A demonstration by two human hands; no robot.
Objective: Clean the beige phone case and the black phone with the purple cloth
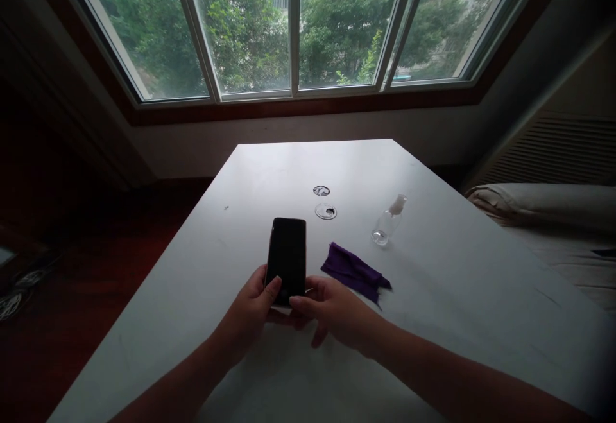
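Note:
A black smartphone (287,256) with a dark screen is held upright between both hands above the near part of the table. My left hand (257,298) grips its lower left side, the thumb lying over the screen's edge. At the lower right corner, my right hand (330,307) is closed on the phone with its thumb near the bottom edge. The fingers behind the phone are partly hidden. Just right of the phone lies a crumpled purple cloth (353,269). Beyond the cloth, a clear spray bottle (387,223) rests on the tabletop.
The white table (192,275) narrows toward the window wall. Two round cable holes, one with a grommet cover (321,212), sit in its middle. Beside the right edge is a bed-like surface with a rolled beige mat (539,201). Cables (14,301) lie on the floor at left.

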